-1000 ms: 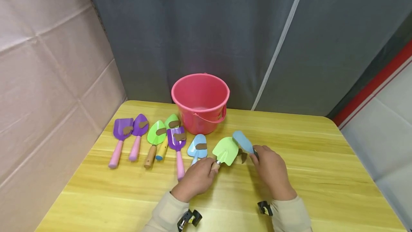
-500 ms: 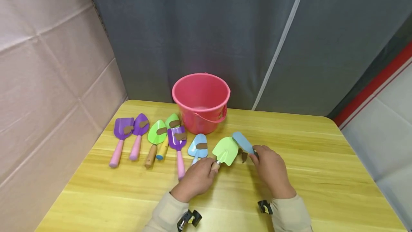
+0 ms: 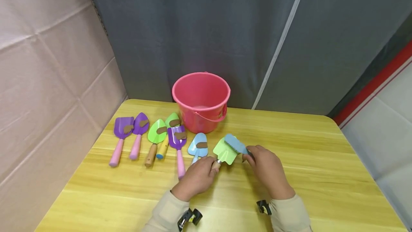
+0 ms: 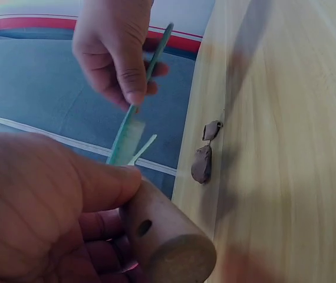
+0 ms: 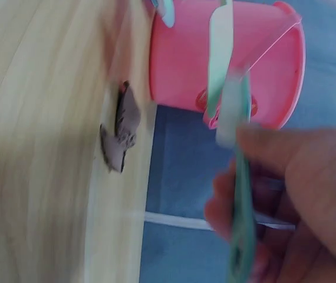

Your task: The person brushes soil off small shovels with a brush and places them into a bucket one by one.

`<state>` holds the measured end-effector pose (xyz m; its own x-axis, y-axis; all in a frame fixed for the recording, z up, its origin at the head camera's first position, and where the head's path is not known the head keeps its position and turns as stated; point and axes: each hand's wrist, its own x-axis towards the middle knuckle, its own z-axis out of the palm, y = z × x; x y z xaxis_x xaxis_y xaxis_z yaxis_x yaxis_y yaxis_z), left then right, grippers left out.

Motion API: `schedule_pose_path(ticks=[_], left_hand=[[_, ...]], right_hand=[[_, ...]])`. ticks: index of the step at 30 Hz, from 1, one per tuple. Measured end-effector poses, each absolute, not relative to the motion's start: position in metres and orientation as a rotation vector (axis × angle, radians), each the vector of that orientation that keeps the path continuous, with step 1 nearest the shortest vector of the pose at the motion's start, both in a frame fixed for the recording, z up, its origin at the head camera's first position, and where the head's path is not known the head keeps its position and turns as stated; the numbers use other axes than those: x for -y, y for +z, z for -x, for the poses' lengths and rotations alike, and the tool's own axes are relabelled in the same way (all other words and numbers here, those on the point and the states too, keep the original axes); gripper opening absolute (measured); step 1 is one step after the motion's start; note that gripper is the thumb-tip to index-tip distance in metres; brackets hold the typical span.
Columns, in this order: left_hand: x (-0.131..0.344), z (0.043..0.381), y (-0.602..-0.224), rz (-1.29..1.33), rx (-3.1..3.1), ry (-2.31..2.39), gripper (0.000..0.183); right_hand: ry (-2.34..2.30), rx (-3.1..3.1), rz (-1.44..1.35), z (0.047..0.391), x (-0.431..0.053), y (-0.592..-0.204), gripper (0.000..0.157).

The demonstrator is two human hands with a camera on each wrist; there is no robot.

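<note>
My left hand (image 3: 197, 176) grips the wooden handle (image 4: 168, 236) of a pale green trowel (image 3: 220, 150), its blade raised off the table and pointing away. In my right hand (image 3: 266, 169) is a light blue brush (image 3: 235, 143), held by its handle with the thumb along it. The brush head lies across the right part of the trowel's blade, bristles toward it; whether they touch is hard to tell. Beneath, on the tabletop, lie brown clay-like pieces (image 4: 202, 164), also visible in the right wrist view as a dark lump (image 5: 127, 115).
A pink bucket (image 3: 201, 121) with a handle stands at the back by the grey curtain (image 3: 193, 28). Left of the hands lie several trowels with brown pieces on their blades, among them a light blue trowel (image 3: 195, 150) and a purple trowel (image 3: 174, 142).
The brush has moved left from the blade's right edge to over the blade, with my right hand shifting slightly left. My left hand and the green trowel stay nearly still.
</note>
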<state>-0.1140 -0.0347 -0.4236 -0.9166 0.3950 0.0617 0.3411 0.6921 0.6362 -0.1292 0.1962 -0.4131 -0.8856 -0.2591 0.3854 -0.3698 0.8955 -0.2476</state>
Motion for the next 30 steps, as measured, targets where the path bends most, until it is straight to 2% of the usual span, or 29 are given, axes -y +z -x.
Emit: schedule_pose_path(ticks=[4,12,21,27,30], left_hand=[[0.035,0.114,-0.424,-0.606,-2.810,1.031,0.011],[0.035,0.115,-0.426,-0.612,-2.809,1.030,0.007],[0.036,0.113,-0.424,-0.611,-2.809,1.039,0.005],[0.035,0.113,-0.424,-0.592,-2.814,1.028,0.011],[0.034,0.114,-0.424,-0.581,-2.814,1.021,0.015]], right_hand=[[0.419,2.676,-0.349,0.129,-0.200,-0.414,0.021],[0.473,2.686,-0.669,0.129,-0.192,-0.408,0.026],[0.454,2.732,-0.339,0.126,-0.199,-0.408,0.021],[0.494,2.729,-0.581,0.122,-0.194,-0.404,0.025],[0.513,2.745,-0.592,0.121,-0.193,-0.403,0.025]])
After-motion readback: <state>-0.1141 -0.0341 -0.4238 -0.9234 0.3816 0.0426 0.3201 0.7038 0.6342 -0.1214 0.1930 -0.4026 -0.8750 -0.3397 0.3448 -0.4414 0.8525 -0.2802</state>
